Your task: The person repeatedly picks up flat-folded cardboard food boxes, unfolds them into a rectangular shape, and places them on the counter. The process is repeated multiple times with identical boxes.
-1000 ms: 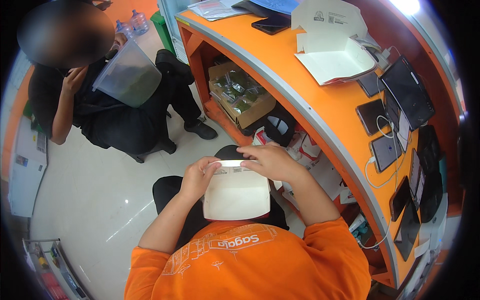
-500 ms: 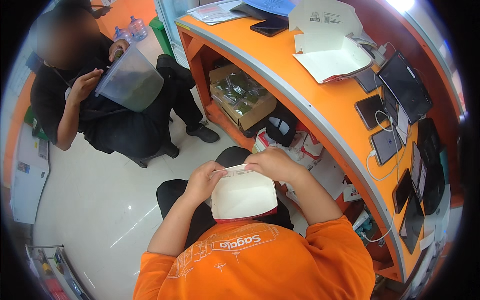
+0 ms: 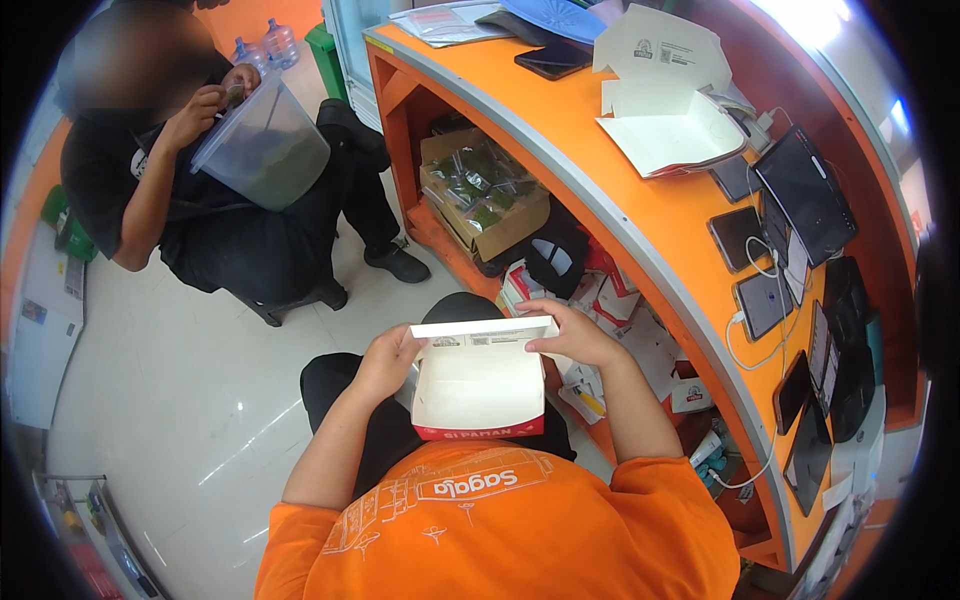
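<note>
A folded paper food box (image 3: 478, 396), white inside and red on its near outer wall, rests over my lap with its top facing up. Its far panel (image 3: 486, 328) stands raised and partly bent over the box. My left hand (image 3: 386, 362) grips the far left corner, with the thumb at the panel's edge. At the far right corner, my right hand (image 3: 574, 334) holds the panel between the thumb below and fingers on top. Part of the fingers of both hands is hidden behind the cardboard.
An orange counter (image 3: 640, 200) curves along the right, bearing another opened box (image 3: 670, 135), phones and a tablet (image 3: 806, 192). Under it sits a carton (image 3: 500, 235) of small bags. At left, a seated co-worker holds a clear plastic tub (image 3: 265, 150).
The box's far panel has come up and shows as a raised strip. My right hand has moved right to its corner, fingers spreading along it. The co-worker's hands have come together above the tub.
</note>
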`<act>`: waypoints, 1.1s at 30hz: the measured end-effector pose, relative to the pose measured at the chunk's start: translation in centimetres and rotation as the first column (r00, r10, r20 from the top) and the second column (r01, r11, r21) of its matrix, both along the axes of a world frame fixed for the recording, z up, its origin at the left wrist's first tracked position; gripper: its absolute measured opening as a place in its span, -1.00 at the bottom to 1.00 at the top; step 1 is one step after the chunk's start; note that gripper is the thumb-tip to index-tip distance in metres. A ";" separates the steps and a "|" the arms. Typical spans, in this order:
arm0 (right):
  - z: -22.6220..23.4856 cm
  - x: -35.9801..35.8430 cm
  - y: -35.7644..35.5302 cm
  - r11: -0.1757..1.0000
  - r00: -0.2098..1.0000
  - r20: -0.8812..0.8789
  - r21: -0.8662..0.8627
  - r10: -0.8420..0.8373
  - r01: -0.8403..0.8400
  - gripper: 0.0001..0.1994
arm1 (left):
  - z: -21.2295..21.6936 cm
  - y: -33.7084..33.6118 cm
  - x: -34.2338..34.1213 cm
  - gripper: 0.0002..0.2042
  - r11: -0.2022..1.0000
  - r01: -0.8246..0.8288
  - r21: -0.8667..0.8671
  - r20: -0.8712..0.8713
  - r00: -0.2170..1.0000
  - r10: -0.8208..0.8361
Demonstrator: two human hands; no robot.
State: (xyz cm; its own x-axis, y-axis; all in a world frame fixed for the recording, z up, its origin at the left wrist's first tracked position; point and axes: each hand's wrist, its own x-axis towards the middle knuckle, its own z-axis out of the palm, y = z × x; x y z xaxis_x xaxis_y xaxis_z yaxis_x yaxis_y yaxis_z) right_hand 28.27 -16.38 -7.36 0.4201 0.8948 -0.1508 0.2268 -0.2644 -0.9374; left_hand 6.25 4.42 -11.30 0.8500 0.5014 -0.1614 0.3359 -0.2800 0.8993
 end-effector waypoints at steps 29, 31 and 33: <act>-3.9 -1.5 -2.3 0.945 0.943 -0.212 -0.260 -0.256 0.198 -0.71 | -3.6 -3.2 -0.6 -0.63 0.954 -0.010 0.299 0.046 0.999 -0.004; -3.7 -2.2 -2.4 0.942 0.950 -0.177 -0.267 -0.256 0.205 -0.68 | -2.4 -2.3 -0.4 -0.66 0.977 -0.012 0.211 -0.020 1.000 0.017; -4.0 -3.1 -2.8 0.953 0.971 -0.123 -0.251 -0.206 0.170 -0.63 | -1.1 -1.9 -0.3 -0.68 0.992 -0.007 0.129 -0.036 0.999 0.012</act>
State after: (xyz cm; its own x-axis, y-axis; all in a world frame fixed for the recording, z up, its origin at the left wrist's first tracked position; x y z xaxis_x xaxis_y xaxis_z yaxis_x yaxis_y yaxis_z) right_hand 25.22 -19.16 -11.32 0.5347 0.7326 -0.4211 0.0174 -0.5078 -0.8613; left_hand 5.93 2.53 -12.44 0.8400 0.5279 -0.1259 0.3713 -0.3898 0.8427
